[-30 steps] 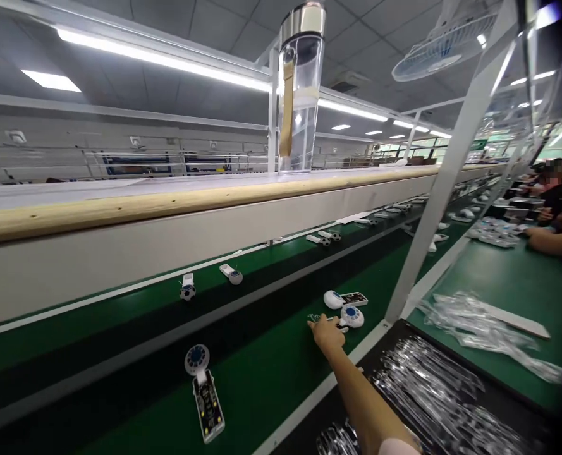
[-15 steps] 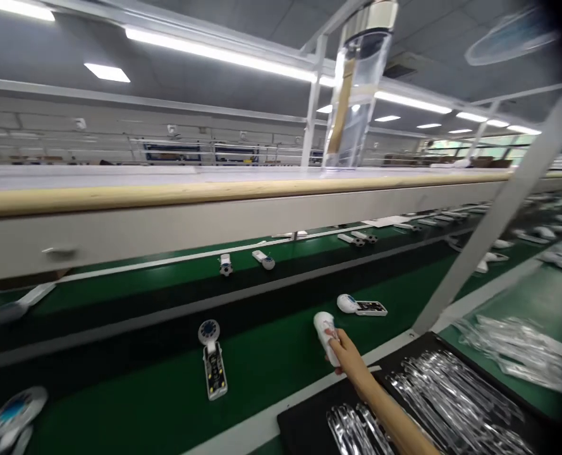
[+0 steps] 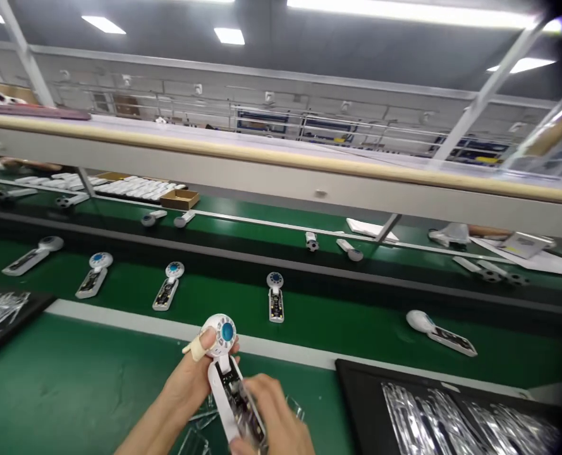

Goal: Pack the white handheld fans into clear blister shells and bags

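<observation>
Over the near bench, a white handheld device (image 3: 220, 401) with a round head, a blue centre and an opened handle showing a circuit board is held tilted. My left hand (image 3: 193, 373) grips it near the neck, with a tape-wrapped thumb against the head. Across the lower handle my right hand (image 3: 278, 414) is closed, its fingers partly blurred. A see-through smear shows between those fingers and the board; what it is I cannot make out. Beneath my hands lie clear plastic pieces (image 3: 193, 442), partly hidden.
Several similar devices lie on the green belt, one straight ahead (image 3: 275, 303) and one to the right (image 3: 420, 321). A black tray (image 3: 351, 392) of clear plastic parts is at right, another black tray (image 3: 34, 309) at left. A shelf beam (image 3: 262, 167) crosses ahead.
My view has swung left. The white device has come off the belt from my right hand to above the bench, and my left hand now grips it too.
</observation>
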{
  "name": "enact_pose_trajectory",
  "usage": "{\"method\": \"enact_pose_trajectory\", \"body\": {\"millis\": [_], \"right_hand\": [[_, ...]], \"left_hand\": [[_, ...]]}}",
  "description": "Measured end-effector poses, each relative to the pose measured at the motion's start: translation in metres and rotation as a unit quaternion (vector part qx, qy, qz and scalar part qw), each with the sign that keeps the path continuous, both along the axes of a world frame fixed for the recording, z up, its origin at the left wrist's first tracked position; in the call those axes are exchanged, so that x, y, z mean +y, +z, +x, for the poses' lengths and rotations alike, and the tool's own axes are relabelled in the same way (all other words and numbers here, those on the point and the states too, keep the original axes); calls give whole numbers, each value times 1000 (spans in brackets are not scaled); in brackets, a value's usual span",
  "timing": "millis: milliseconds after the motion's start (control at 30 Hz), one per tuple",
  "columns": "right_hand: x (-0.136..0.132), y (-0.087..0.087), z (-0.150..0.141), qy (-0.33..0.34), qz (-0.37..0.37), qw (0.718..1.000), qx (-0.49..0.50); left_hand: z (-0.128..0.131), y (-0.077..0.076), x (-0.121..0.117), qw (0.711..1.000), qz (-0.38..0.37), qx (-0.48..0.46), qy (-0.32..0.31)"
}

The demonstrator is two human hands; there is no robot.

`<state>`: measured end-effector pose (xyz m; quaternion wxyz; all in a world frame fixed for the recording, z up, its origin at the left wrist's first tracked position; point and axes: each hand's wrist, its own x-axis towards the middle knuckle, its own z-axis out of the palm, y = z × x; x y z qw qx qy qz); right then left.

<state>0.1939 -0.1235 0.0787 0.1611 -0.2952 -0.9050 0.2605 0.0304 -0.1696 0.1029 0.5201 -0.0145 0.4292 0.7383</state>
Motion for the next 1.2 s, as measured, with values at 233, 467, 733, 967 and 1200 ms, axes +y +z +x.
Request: {"method": "enact_pose_trajectory", "body": {"millis": [233,467,733,967,1200], "right_hand": [[-23,18,-39,-51,16,998,-15],[-51,12,-65,-144,37,989,8],[-47,-7,-45,-112,-64,987,91],[-19,14,-29,-67,-12,994,87],[-11,-1,-49,-355,-317,820,319]], "left_hand": [[-11,5,-33,991,129,11,-35],[-11,17,-35,992,107,55,-39],[-13,16,-31,988,110,71,-75],[8,2,-37,972,-58,184,-134],[29,-16,-39,946,-12,318,-64]]}}
